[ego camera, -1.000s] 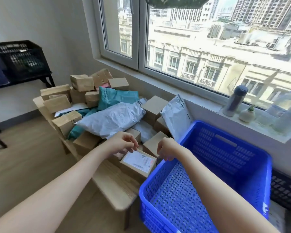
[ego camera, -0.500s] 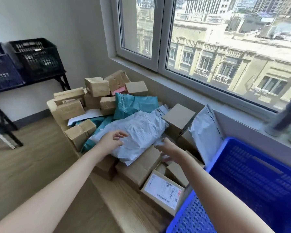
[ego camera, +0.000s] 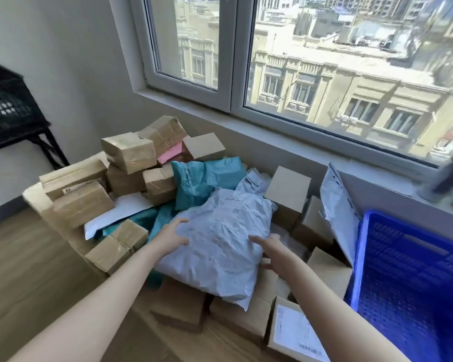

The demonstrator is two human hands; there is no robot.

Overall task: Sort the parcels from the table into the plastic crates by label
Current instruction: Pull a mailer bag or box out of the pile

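Observation:
A large grey plastic mailer [ego camera: 220, 239] lies on top of a heap of parcels on the wooden table [ego camera: 215, 340]. My left hand [ego camera: 169, 237] touches its left edge with fingers spread. At its right edge my right hand [ego camera: 273, 253] does the same with the fingers relaxed; neither hand grips it. Around the mailer lie brown cardboard boxes [ego camera: 128, 151], a teal mailer [ego camera: 204, 178] and a box with a white label [ego camera: 296, 335] at the table's near edge. The blue plastic crate [ego camera: 413, 278] stands at the right.
Black crates [ego camera: 5, 105] sit on a dark stand by the left wall. Another grey mailer [ego camera: 338, 205] leans against the wall under the window sill. A dark bottle [ego camera: 450, 171] stands on the sill. Wooden floor shows at the lower left.
Both hands left the labelled box at the near edge and moved up onto the large grey mailer, one on each side. The view swung left, away from the blue crate.

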